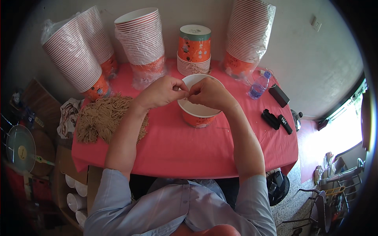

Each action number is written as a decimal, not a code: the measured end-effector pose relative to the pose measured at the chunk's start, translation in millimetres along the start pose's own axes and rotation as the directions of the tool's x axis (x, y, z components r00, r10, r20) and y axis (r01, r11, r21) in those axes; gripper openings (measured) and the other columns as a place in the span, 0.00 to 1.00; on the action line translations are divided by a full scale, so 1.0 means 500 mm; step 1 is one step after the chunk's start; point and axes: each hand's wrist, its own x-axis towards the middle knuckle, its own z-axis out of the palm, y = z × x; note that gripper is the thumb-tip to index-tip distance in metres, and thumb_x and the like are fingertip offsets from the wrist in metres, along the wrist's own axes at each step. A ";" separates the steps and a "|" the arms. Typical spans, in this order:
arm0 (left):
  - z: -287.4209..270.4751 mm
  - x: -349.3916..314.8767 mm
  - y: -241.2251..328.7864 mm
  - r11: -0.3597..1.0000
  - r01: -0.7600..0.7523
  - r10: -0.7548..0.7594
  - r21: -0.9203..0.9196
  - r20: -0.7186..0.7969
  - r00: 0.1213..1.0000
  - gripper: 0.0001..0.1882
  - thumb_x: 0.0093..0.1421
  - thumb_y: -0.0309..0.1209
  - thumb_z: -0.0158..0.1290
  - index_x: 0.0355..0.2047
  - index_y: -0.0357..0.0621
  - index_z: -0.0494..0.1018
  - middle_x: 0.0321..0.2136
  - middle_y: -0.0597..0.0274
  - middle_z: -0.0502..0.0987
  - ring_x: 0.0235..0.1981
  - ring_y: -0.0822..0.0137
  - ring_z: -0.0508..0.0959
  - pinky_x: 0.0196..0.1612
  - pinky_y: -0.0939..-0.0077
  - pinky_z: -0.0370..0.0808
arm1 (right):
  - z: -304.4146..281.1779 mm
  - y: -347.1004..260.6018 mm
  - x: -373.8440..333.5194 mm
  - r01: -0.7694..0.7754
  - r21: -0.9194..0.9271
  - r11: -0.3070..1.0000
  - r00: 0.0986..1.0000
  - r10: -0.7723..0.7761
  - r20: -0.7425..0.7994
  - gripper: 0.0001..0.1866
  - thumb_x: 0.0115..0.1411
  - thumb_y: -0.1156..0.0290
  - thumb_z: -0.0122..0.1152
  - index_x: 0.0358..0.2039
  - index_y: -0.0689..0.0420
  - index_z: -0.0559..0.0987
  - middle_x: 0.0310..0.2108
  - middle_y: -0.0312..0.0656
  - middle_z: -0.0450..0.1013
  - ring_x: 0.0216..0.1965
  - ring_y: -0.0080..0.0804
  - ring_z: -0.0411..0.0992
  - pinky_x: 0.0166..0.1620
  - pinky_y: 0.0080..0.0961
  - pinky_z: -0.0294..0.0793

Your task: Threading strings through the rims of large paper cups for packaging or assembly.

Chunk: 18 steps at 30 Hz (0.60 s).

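Note:
A paper bucket [200, 120], orange outside and white inside, stands upright on the red-covered table in front of me. My left hand [164, 93] comes over its left rim, thumb and fingertips pinched together. My right hand [212, 94] is closed in a pinch too, over the bucket's mouth, and its fingertips meet those of the left. What the fingers hold between them is too small and hidden to make out. Beside my left forearm lies a heap of tan cords [104, 118].
Tall plastic-wrapped bucket stacks [75, 57] line the back, with another stack [250, 35] at the right. An upside-down bucket [195, 47] rests on a short stack. A plastic bottle [259, 85], a black box [278, 95] and small black items [270, 119] lie at the right.

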 end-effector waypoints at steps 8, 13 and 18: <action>-0.002 0.003 0.000 0.996 0.012 -0.013 -0.093 -0.009 1.000 0.11 0.66 0.31 0.61 0.42 0.34 0.84 0.33 0.63 0.86 0.35 0.78 0.82 0.41 0.77 0.77 | 0.001 -0.011 -0.005 0.008 -0.038 0.999 1.000 -0.007 0.020 0.11 0.52 0.63 0.69 0.35 0.50 0.92 0.34 0.44 0.86 0.37 0.39 0.83 0.46 0.38 0.81; 0.001 0.003 0.006 0.995 0.003 -0.004 -0.098 -0.004 1.000 0.11 0.66 0.30 0.61 0.42 0.34 0.84 0.32 0.65 0.85 0.34 0.79 0.81 0.41 0.79 0.76 | -0.003 -0.019 -0.008 -0.041 -0.072 0.997 0.999 0.043 0.027 0.12 0.51 0.62 0.69 0.35 0.48 0.92 0.33 0.43 0.85 0.37 0.39 0.83 0.46 0.37 0.81; -0.004 0.002 0.005 0.960 0.001 -0.008 -0.281 -0.024 1.000 0.09 0.68 0.32 0.62 0.42 0.37 0.82 0.27 0.72 0.79 0.27 0.83 0.74 0.30 0.84 0.69 | 0.000 -0.015 -0.004 -0.036 -0.057 0.998 0.998 0.039 0.045 0.11 0.51 0.62 0.69 0.34 0.48 0.91 0.32 0.43 0.85 0.37 0.38 0.83 0.45 0.37 0.81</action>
